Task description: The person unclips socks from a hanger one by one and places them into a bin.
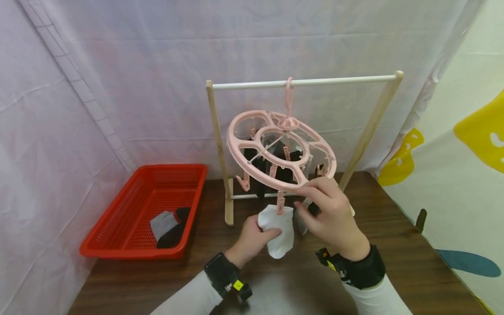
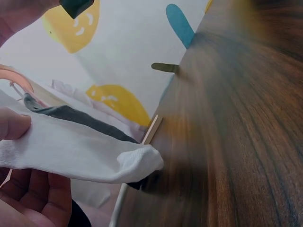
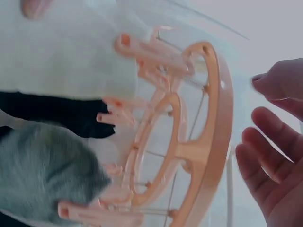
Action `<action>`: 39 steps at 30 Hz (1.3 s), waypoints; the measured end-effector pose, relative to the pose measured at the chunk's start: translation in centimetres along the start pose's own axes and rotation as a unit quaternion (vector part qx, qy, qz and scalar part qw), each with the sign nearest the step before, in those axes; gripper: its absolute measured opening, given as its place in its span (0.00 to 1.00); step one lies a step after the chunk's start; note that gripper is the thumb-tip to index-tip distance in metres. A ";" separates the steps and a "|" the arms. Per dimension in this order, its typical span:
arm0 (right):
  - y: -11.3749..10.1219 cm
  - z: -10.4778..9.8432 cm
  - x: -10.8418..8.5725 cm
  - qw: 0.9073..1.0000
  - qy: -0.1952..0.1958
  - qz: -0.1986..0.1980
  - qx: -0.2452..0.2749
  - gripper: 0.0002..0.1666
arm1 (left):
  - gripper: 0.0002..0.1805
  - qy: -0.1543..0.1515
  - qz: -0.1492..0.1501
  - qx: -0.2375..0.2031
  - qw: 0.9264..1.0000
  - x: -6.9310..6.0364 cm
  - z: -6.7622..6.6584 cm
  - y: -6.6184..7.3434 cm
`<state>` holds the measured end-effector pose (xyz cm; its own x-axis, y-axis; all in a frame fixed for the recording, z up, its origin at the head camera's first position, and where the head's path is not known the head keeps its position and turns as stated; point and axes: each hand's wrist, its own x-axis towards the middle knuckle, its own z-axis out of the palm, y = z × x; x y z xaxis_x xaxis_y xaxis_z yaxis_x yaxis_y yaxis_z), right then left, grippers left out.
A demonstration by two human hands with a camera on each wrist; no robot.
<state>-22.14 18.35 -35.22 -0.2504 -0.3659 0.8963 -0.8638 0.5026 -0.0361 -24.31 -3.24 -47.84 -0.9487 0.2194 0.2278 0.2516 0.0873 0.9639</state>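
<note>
- The white ankle sock (image 1: 284, 226) could slip out of its pink clothespin (image 1: 280, 202) if I pulled down on it, since the peg seems to bite only near the cuff edge.
- The round pink hanger (image 1: 233, 141) tilts down toward me; a tug on the sock or a bump from my right hand (image 1: 330, 214) could tip it further or swing it.
- A hard swing might also slide its hook (image 1: 289, 98) along the white rod (image 1: 342, 81), as I see nothing fixing it there.
- The grey sock (image 3: 47, 170) and black sock (image 3: 52, 113) hang close by, so swaying could tangle them with the white one.
- My left hand (image 1: 253, 238) pinches the sock's side, thumb in front, fingers behind; the toe hangs free below.
- My right hand has thumb and fingers spread with nothing between them, by the hanger's near rim; whether they touch it, I cannot tell.
- The sock hangs between my hands, under that rim.
</note>
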 end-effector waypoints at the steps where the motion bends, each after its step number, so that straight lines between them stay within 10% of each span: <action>1: -0.2 0.2 0.0 1.000 0.002 -0.005 0.008 0.11 | 0.21 0.002 0.002 0.001 1.000 0.0 -0.1 0.0; 13: -1.6 2.8 -0.9 0.999 -0.015 -0.002 0.045 0.04 | 0.20 -0.009 0.012 0.012 1.000 0.2 -0.8 0.2; 30: -2.0 5.2 -3.2 0.983 -0.051 0.142 -0.107 0.17 | 0.19 0.010 0.010 0.035 0.999 0.4 -0.9 0.0; 39: -1.7 5.1 -2.9 0.958 -0.083 0.274 0.029 0.31 | 0.22 -0.033 -0.011 0.024 0.999 0.0 -0.8 -0.1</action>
<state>-22.18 14.58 -40.03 -0.7352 -0.1807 0.6533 -0.6043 0.6114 -0.5109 -24.49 -4.05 -47.87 -0.9393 0.2813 0.1963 0.2420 0.1379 0.9604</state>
